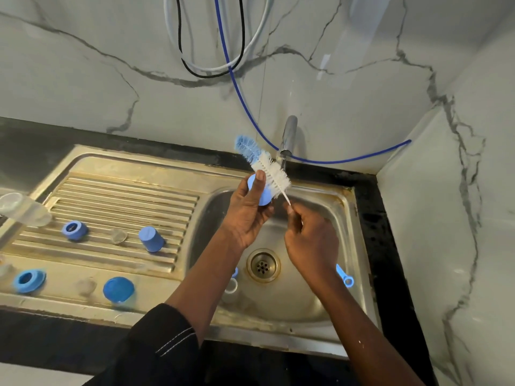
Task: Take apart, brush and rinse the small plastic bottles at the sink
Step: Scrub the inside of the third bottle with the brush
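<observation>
**Blue cap held to the brush over the basin**

A small blue plastic cap (260, 195) is gripped by the left hand (245, 215) above the steel sink basin (320, 302), just below the chrome tap (288, 137). The white-and-blue bristled bottle brush (271, 174) is laid against the cap's far side, and its thin white stem is pinched by the right hand (312, 240). Beneath the hands the basin is largely open around the round drain (262, 264) — a clear bottle part (231, 288) lies by the near-left wall and a blue looped piece (345, 275) by the right wall. On the ribbed drainboard (125, 201) a second blue cap (151, 239) and a blue ring (74, 230) are set well apart; a blue lid (119, 289) is placed near the front edge.
</observation>
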